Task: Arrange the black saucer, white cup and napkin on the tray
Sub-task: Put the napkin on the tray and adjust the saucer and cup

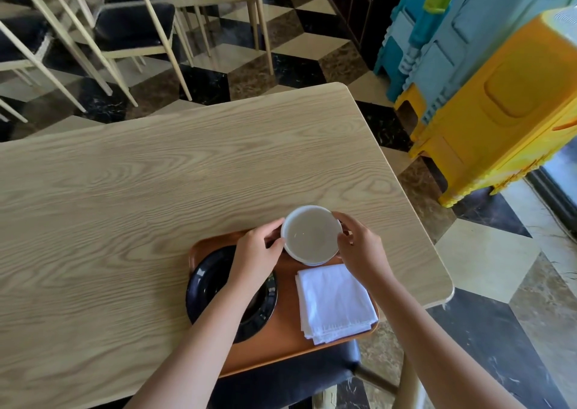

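Observation:
A brown tray [281, 343] lies at the near edge of the wooden table. On its left half rests the black saucer [206, 284], partly hidden under my left forearm. A folded white napkin [334, 302] covers the tray's right half. The white cup [310, 235] is at the tray's far edge, just beyond the napkin, with both hands around its rim. My left hand [256, 252] grips its left side and my right hand [359, 246] grips its right side. Whether the cup touches the tray cannot be told.
The light wooden table [156, 190] stretches to the left and away from me. A dark-cushioned chair [296, 374] sits under the tray's near edge. Stacked yellow and blue plastic stools [487, 96] stand at the right; more chairs stand at the back left.

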Demonstrator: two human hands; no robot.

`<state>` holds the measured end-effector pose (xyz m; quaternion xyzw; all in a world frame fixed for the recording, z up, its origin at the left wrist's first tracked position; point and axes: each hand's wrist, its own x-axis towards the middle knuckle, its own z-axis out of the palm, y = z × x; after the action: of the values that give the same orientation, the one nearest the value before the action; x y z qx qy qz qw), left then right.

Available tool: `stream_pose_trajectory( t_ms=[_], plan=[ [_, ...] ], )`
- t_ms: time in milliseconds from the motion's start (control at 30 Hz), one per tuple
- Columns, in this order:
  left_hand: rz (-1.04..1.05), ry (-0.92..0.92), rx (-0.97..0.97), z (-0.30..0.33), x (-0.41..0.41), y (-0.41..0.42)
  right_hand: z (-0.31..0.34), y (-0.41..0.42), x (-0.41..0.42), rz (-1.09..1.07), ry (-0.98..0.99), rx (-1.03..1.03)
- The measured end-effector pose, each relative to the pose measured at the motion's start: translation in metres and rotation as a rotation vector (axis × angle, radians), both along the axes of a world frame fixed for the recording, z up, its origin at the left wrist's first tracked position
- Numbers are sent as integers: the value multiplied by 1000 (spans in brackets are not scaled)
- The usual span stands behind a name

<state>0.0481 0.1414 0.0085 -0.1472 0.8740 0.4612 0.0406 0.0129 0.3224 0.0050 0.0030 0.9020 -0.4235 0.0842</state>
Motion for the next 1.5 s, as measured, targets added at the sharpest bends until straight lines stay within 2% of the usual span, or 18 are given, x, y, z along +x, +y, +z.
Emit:
stream_pose_trajectory(
  t_ms=[233, 300, 367, 433, 500, 533, 633, 733, 800, 900, 1067, 1500],
  plan=[
    [5, -7, -1, 2, 5, 1, 0, -1, -1, 22, -14, 31],
    [0, 5, -55, 4, 8, 3, 2, 0, 1, 50, -15, 37],
    [44, 112, -174, 7, 17, 5, 6, 3, 7, 69, 12, 36],
    [66, 334, -285, 8, 34, 9, 8, 12, 22, 72, 122, 65],
    [-34, 486, -337, 5, 55, 20, 5, 28, 41, 115, 310, 175],
    [-123, 501, -342, 1, 66, 28, 1, 36, 51, 161, 386, 241],
    [-396, 397, -460, -21, 94, 57, -15, 55, 76, 379, 462, 463],
    [-501, 212, -608, -35, 103, 78, -27, 62, 89, 535, 351, 642],
    [-501, 151, -669, -38, 102, 82, -32, 62, 92, 527, 294, 634],
    [-509, 131, -722, -40, 102, 80, -36, 60, 93, 539, 324, 666],
    [-526, 124, -755, -41, 104, 75, -34, 53, 97, 546, 249, 667],
    [-505, 130, -787, -50, 114, 60, -33, 38, 103, 561, 259, 664]
  ],
)
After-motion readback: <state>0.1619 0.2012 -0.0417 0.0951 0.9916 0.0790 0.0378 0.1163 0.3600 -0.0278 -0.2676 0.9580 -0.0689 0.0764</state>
